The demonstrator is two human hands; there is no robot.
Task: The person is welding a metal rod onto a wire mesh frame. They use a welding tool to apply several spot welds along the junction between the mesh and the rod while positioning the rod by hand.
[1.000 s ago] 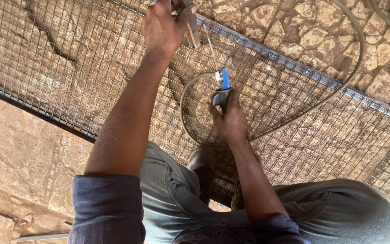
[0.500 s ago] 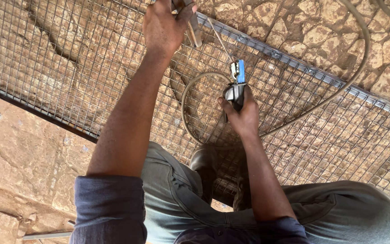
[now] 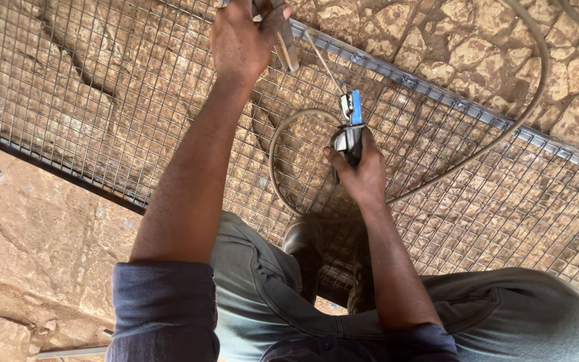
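From my remote seat I see the right hand (image 3: 363, 175) clenched around a welding electrode holder (image 3: 350, 131), a dark grip with a blue jaw piece at its far end, held just above the wire mesh panel (image 3: 102, 100) that lies flat on the stone floor (image 3: 28, 228). The holder sits near the middle of the view, its long axis running from the near side toward the far side and leaning slightly left. From its blue end a thin welding rod (image 3: 323, 64) carries that line on, pointing up and left toward the metal frame bar (image 3: 403, 80) along the far edge of the mesh; I judge the grip sits well back so the rod tip can reach the frame while the hand stays away from it. The left hand (image 3: 242, 37) is stretched farther out, closed on a narrow pale bar-like piece (image 3: 286, 43) right at the frame, seemingly steadying it where the rod points; I cannot tell what the piece is. A grey cable (image 3: 283, 181) loops on the mesh around the holder and sweeps off to the far right, leaving slack for the hand to move. The person's knees and a dark shoe (image 3: 303, 248) rest at the near edge of the mesh, which probably pins it down.
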